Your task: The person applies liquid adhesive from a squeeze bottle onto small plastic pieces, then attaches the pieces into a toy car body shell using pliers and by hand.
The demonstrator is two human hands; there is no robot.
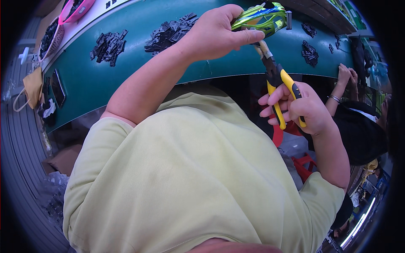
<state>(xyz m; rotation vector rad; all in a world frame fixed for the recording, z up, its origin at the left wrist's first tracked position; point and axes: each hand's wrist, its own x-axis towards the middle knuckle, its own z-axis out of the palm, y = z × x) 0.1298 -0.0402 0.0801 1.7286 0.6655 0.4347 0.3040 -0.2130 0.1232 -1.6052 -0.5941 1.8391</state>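
My left hand (213,36) grips a shiny green and blue toy car body shell (270,17) above the far side of the bench, thumb along its near edge. In my right hand (311,110) is a pair of pliers (276,78) with yellow and black handles. The handles are spread apart, with my fingers reaching around and between them. The jaws, wrapped in something pale, point away from me and meet the lower edge of the shell beside my left thumb. Exactly what the jaw tips touch is hidden.
Piles of black plastic parts (109,47) lie on the green bench (139,80), left and right. Pink baskets (51,38) stand at the far left, near a phone (59,87) and a tan cloth item (33,87). At right, another person's hands (346,75) rest by the bench edge.
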